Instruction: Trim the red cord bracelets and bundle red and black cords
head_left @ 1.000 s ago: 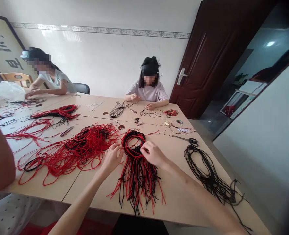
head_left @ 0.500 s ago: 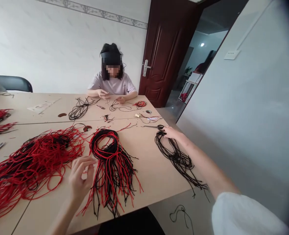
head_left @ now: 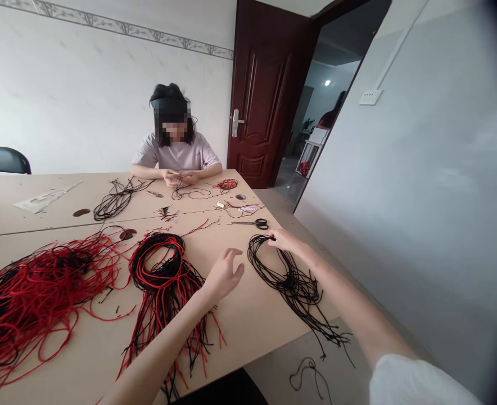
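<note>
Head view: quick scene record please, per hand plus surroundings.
left hand: raised over the table, fingers curled, nearest the red-and-black cord bundle
right hand: fingers on the top of the black cord bundle
nearby: scissors just beyond the black cord bundle; red cord pile left of the red-and-black cord bundle
surface: beige table
others: co-worker across the table, hands together over thin cord
</note>
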